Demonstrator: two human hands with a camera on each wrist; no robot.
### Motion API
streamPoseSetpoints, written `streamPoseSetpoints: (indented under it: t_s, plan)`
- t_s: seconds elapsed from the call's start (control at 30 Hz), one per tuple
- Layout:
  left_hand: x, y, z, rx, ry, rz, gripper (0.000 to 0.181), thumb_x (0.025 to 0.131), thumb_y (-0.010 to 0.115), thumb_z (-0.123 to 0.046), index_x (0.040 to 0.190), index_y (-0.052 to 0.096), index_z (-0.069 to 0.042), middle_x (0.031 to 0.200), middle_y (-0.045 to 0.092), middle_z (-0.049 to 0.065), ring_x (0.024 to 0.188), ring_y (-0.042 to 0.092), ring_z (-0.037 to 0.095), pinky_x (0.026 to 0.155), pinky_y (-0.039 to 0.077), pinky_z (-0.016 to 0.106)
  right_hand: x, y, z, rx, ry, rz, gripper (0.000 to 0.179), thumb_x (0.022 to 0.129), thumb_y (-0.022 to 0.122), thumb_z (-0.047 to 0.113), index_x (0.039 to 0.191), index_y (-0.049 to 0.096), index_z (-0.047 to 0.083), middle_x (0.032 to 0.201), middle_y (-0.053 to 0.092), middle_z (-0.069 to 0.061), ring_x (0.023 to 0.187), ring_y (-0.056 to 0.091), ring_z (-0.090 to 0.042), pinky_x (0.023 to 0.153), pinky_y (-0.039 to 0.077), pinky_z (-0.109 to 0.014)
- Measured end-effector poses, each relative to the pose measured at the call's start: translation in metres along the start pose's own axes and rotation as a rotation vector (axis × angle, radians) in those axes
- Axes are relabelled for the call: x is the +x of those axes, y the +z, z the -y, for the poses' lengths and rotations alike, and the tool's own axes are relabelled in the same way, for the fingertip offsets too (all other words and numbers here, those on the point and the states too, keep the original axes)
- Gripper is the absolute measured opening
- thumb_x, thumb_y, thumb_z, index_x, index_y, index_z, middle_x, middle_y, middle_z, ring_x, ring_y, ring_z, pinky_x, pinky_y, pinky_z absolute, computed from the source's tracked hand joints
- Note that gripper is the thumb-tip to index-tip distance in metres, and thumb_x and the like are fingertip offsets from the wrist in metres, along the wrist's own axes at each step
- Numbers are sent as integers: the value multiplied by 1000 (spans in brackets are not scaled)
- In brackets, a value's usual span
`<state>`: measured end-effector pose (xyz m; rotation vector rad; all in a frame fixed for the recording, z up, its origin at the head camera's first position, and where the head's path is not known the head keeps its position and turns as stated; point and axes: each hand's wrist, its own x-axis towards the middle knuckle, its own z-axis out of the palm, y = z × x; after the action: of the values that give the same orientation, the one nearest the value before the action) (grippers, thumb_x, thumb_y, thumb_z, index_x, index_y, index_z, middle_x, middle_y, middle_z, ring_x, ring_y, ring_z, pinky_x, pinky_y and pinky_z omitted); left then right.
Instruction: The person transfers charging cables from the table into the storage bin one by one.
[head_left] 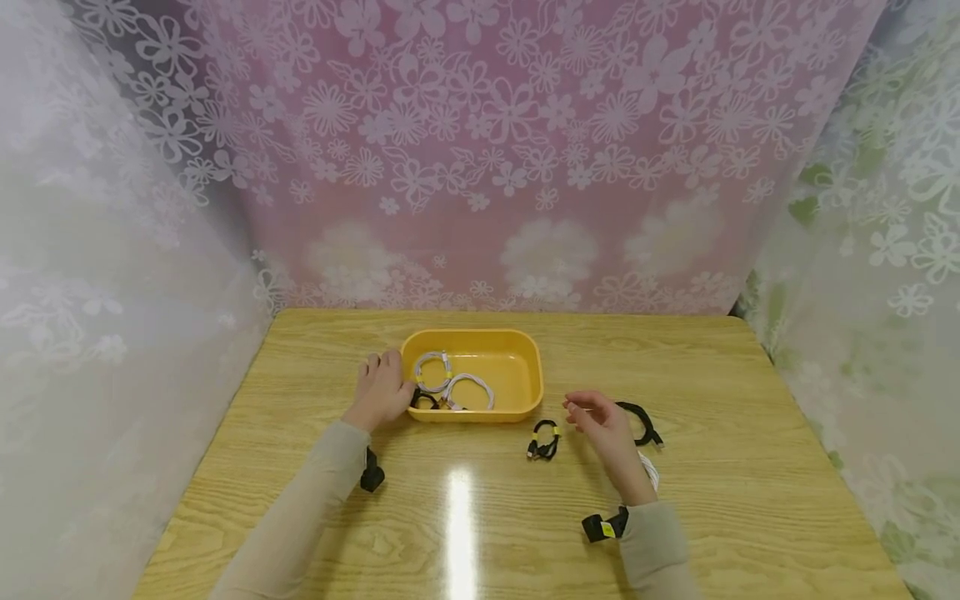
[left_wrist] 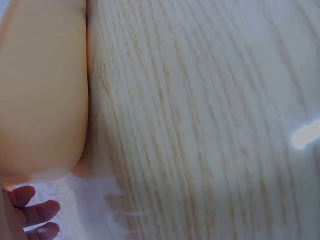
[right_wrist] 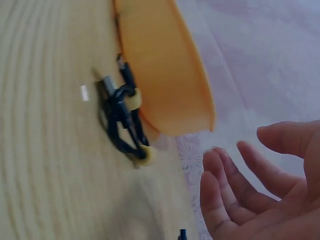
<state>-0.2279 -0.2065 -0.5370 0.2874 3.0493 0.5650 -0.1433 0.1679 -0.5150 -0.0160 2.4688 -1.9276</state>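
Observation:
My left hand (head_left: 381,392) grips the left end of a yellow plastic bin (head_left: 542,379), thumb at the rim. In the left wrist view, several fingertips (left_wrist: 42,212) hang loosely beyond the bin's end. Inside the bin lie two coiled white cables (head_left: 470,377) and, at the front left corner, a coiled black cable (head_left: 426,402). My right hand (head_left: 603,429) hovers above the table, empty, with a gap between thumb and fingers. To its left, a small black cable (head_left: 553,450) bundled with yellow ties lies in front of the bin; it is close to the bin in the right wrist view (right_wrist: 120,115).
Beyond the right hand lies another coiled black cable (head_left: 640,417). A white cable (head_left: 651,473) is partly hidden behind the right wrist. The wooden table (head_left: 720,400) has flowered curtains (head_left: 480,167) at its back and sides.

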Motion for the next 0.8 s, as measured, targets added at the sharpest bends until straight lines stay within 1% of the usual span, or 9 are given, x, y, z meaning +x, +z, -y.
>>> streamPoseSetpoints:
  t_s: [0.07, 0.17, 0.23, 0.3, 0.4, 0.57, 0.63, 0.8]
  plan:
    - [0, 0, 0, 1, 1, 2, 18, 97, 46, -23, 101, 41, -6, 91, 39, 12, 90, 32, 33, 80, 23, 46, 0, 4, -5, -71, 15, -20, 30, 98, 62, 15, 121, 63, -4, 114, 65, -21, 93, 65, -33, 78, 54, -35]
    - [0, 0, 0, -1, 0, 5, 18, 98, 46, -23, 101, 41, -6, 91, 40, 12, 91, 32, 34, 80, 23, 46, 1, 10, -12, -172, 20, -61, 25, 95, 65, 11, 115, 66, -3, 105, 67, -17, 87, 65, -27, 73, 52, -30]
    - [-1, 0, 0, 3, -2, 7, 18, 98, 46, -23, 101, 41, -6, 92, 40, 12, 91, 32, 34, 81, 23, 46, 2, 13, -15, -232, 28, -80, 22, 94, 66, 11, 112, 68, -2, 99, 68, -14, 85, 64, -22, 72, 50, -28]
    - [-1, -1, 0, 7, -3, 8, 18, 98, 46, -23, 101, 41, -7, 92, 40, 12, 91, 33, 34, 81, 23, 46, 2, 16, -17, -269, 38, -85, 20, 93, 67, 10, 109, 69, -2, 95, 69, -12, 84, 63, -20, 73, 49, -30]
    - [-1, -1, 0, 5, -1, 6, 18, 98, 46, -23, 102, 41, -7, 93, 40, 12, 91, 33, 33, 82, 24, 46, 2, 19, -19, -312, 57, -79, 20, 92, 67, 11, 108, 70, 0, 91, 69, -9, 82, 62, -20, 72, 48, -32]
    - [-1, -2, 0, 2, 4, 5, 17, 97, 46, -22, 102, 41, -6, 93, 40, 12, 91, 34, 34, 82, 24, 47, 3, 25, -21, -377, 55, -78, 18, 89, 69, 12, 105, 70, 2, 88, 68, -6, 78, 60, -18, 71, 47, -32]
    - [-1, -2, 0, 6, 4, 4, 17, 97, 46, -22, 102, 41, -6, 92, 40, 12, 92, 34, 34, 82, 24, 47, 3, 27, -22, -387, 44, -80, 18, 88, 69, 11, 103, 70, 1, 86, 68, -6, 76, 60, -18, 70, 47, -32]
    - [0, -1, 0, -7, 2, 4, 18, 98, 45, -23, 103, 42, -6, 93, 41, 12, 93, 34, 34, 83, 24, 47, 5, 31, -25, -382, 53, -95, 15, 86, 70, 8, 100, 70, 1, 85, 68, -7, 76, 61, -18, 69, 48, -32]
